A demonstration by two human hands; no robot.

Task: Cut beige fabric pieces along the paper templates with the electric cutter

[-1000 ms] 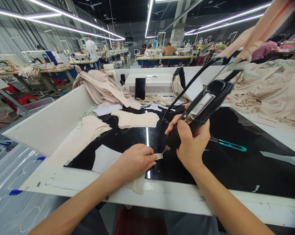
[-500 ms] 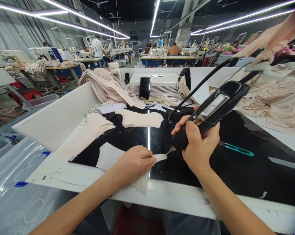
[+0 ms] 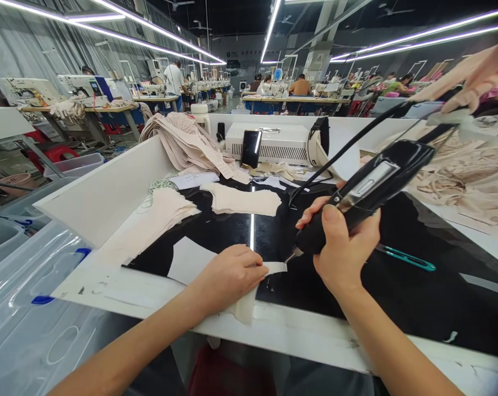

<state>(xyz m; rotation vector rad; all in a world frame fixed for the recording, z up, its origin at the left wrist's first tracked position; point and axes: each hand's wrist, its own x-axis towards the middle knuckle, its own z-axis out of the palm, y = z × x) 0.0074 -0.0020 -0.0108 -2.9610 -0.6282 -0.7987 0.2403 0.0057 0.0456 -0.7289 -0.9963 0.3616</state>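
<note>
Large sewing workshop under tube lighting, with rows of machine tables (image 3: 294, 100) beyond a white bench (image 3: 315, 335). Working surface: black mat (image 3: 298, 294), with white vented box (image 3: 269, 147) and propped phone (image 3: 251, 149) at the far side, and loose pale fabric heap (image 3: 450, 170) to the right. Workpiece location: pale strip (image 3: 278, 268) on the mat, between both hands, toward the front edge. Left hand (image 3: 232, 275): fingers narrow, close together, pinning the strip with one end exposed to the right. Below the palm, pale cloth (image 3: 245, 308) reaching onto the bench edge; connection to the strip not determinable. Right hand (image 3: 345, 247): fingers wrapped around black handheld tool (image 3: 383, 190), tilted, with metal tip (image 3: 294, 254) directed down and left at the exposed strip end; actual contact not confirmable. Progress, by judgement: strip positioned and tip brought to its end, hence operation apparently under way; release of the strip not yet done. Result on the exposed portion too small to verify. Beyond the hands, middle stack of pale pieces (image 3: 246, 202) and left stack of pale pieces (image 3: 162, 212); whether finished or waiting, cannot tell. Beside the left hand, partly covered by it: white sheet (image 3: 191, 259). To the right of the right hand, lying unused: teal tool (image 3: 409, 259). Near the front right of the mat: small white scrap (image 3: 450, 336).
</note>
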